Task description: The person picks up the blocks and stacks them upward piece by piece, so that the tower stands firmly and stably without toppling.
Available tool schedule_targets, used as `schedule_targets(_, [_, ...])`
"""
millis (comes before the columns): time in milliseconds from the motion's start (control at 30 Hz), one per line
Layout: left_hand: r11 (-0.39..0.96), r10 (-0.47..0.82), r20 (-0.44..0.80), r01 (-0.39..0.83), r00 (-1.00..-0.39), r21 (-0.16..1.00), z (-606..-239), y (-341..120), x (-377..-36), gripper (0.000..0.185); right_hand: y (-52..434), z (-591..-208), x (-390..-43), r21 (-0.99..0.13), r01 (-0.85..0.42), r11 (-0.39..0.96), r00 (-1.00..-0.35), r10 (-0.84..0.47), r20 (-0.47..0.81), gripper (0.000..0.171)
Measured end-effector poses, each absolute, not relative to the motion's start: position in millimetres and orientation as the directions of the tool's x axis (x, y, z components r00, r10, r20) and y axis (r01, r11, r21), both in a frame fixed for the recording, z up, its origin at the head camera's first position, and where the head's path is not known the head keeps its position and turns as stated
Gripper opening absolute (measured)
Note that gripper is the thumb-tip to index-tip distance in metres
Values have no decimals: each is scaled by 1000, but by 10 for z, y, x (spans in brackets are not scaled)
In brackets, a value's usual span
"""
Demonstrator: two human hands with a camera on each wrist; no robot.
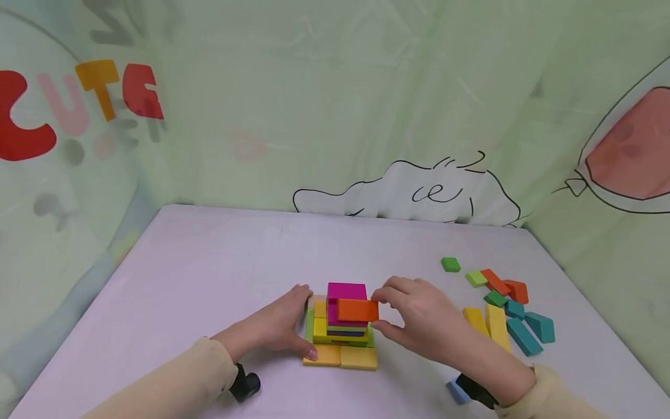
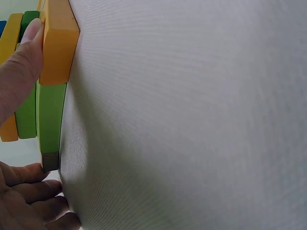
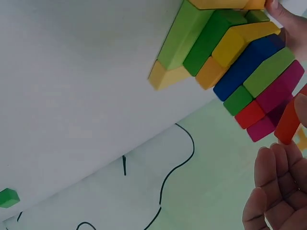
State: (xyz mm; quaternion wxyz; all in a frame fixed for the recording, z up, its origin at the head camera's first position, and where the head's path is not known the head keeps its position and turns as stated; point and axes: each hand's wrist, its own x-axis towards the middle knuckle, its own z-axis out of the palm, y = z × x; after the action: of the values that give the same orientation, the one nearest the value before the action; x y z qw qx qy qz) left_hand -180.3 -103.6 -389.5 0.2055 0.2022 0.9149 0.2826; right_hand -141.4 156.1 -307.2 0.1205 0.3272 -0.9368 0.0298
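Right hand (image 1: 419,317) pinches orange block (image 1: 358,310) (against stack (image 1: 342,326)) | left hand (image 1: 280,326) flat, bracing stack

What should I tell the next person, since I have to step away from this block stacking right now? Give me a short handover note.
Left hand: steadies the left side of the block stack, thumb against a bottom yellow block, fingers not curled round anything.
Right hand: pinches an orange block at the stack's front, upper levels; not released.
Done: several coloured layers stacked on the table, magenta block on top.
Left: probably seat the orange block; loose blocks lie to the right, one green block apart from them.
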Motion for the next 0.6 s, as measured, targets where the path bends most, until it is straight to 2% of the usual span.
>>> schedule_targets(233, [761,484,-263,253,-834,597,-3892,-1035,-1803,114,1467,-3099,-1408,61,-614,787,-751,-607,260,38])
schedule_targets(600, [763,486,-265,256,-833,594,-3889,-1031,-1801,114,1439,-3128,-1422,60,-618,784,-747,-610,266,39])
